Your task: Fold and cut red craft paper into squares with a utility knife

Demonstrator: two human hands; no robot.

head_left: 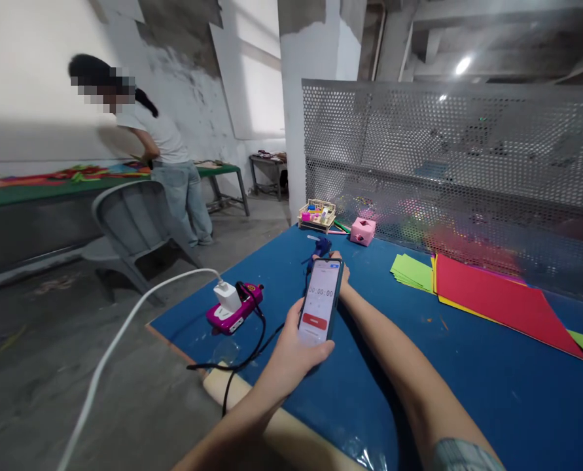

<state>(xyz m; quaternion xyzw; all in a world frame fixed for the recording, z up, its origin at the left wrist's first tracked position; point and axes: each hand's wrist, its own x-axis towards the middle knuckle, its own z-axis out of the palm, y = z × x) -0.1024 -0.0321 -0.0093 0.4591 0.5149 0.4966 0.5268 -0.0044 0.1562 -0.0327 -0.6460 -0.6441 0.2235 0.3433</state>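
Note:
Held upright in my left hand (296, 350) is a phone (320, 297), its screen lit with a timer reading 00:00:00 and a red button. My right hand (339, 267) reaches past the phone, beside a dark blue tool (319, 248) that looks like a glue gun; the phone partly covers that hand and its fingers are mostly hidden. A magenta power strip (235, 313) with a white plug (227, 296) and black cables lies to the left on the blue table (370, 392).
Green sheets (413, 271) and red sheets (502, 297) lie on the right. A pink box (362, 231) and a small wooden tray (317, 226) stand before a perforated metal panel (419, 144). Beyond a grey chair (137, 229), a person (158, 137) leans over a green table.

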